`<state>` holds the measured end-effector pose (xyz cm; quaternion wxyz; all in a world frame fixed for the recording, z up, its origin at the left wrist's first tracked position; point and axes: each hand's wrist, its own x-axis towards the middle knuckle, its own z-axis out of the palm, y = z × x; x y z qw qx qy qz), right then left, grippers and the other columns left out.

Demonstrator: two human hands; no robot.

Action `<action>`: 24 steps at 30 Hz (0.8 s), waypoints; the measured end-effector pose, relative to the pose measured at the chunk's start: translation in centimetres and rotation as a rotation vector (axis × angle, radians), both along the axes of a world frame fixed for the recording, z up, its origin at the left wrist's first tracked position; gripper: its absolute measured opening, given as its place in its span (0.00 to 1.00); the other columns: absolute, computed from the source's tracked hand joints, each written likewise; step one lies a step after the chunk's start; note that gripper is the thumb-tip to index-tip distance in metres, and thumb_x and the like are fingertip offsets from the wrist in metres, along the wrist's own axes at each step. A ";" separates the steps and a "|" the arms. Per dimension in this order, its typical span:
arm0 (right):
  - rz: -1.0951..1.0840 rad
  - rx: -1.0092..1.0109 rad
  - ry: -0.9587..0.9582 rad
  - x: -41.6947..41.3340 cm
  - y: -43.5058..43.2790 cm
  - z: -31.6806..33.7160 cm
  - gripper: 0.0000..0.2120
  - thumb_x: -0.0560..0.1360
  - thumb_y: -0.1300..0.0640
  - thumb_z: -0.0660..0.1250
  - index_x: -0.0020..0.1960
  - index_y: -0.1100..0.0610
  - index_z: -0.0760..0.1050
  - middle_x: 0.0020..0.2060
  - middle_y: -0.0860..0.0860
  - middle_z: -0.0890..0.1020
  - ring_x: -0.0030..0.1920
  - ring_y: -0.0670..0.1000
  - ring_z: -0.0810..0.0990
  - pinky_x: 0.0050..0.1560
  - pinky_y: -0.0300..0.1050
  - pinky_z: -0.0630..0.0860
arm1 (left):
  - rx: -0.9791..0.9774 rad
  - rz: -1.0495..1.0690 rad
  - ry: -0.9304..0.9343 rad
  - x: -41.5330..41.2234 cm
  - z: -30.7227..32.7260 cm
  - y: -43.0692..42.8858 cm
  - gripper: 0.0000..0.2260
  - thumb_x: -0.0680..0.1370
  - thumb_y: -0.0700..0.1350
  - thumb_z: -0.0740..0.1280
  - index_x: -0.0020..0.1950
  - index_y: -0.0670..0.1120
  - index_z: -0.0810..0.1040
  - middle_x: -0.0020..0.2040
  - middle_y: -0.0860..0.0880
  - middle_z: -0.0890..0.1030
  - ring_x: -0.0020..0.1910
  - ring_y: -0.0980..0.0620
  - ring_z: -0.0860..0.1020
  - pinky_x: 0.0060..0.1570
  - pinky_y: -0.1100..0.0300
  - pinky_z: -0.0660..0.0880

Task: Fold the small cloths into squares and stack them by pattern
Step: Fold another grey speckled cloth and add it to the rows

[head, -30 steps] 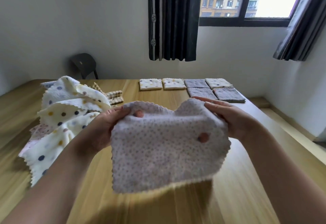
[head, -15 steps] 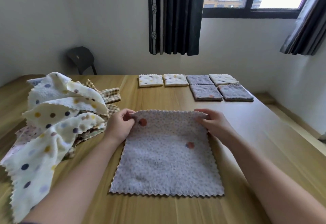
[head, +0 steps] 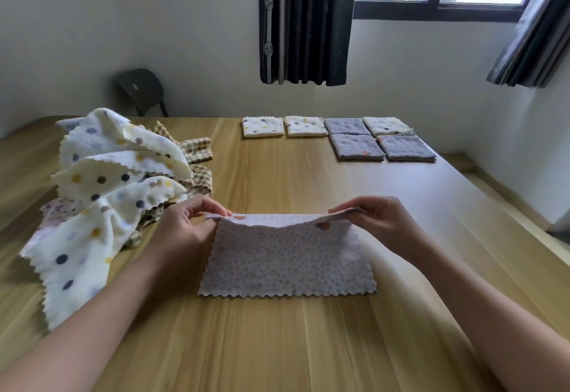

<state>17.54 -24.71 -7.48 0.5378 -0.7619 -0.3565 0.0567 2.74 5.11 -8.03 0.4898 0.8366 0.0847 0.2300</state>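
Both hands, left (head: 182,231) and right (head: 379,222), pinch the dotted cloth (head: 287,259) at its far corners; pull evenly toward the near edge, matching corners.

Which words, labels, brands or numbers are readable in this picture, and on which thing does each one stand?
No text here can be read.
On the dark chair, a pale patch: perhaps a label, too small to read.
On the curtain band: ornaments only, no letters.
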 end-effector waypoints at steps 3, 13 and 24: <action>0.036 -0.042 -0.037 -1.8 -1.2 -0.7 0.14 0.76 0.69 0.67 0.48 0.52 0.85 0.46 0.45 0.86 0.54 0.45 0.83 0.59 0.42 0.76 | 0.125 -0.018 0.036 -2.6 -0.7 -0.2 0.10 0.72 0.37 0.69 0.42 0.54 0.82 0.44 0.55 0.85 0.47 0.45 0.82 0.51 0.57 0.76; 0.058 -0.154 -0.162 -4.7 -3.0 -2.2 0.22 0.72 0.71 0.69 0.47 0.43 0.85 0.51 0.41 0.84 0.60 0.40 0.78 0.65 0.42 0.73 | 0.448 -0.142 -0.031 -5.9 -1.5 -0.3 0.10 0.65 0.39 0.69 0.41 0.53 0.83 0.47 0.62 0.83 0.52 0.62 0.80 0.58 0.54 0.72; 0.160 -0.249 -0.329 -4.7 -3.5 -3.2 0.17 0.67 0.69 0.69 0.51 0.53 0.85 0.53 0.44 0.83 0.62 0.39 0.77 0.68 0.44 0.69 | 0.619 -0.180 -0.028 -6.0 -2.1 -0.1 0.07 0.68 0.47 0.67 0.42 0.55 0.83 0.48 0.64 0.82 0.53 0.68 0.77 0.59 0.60 0.67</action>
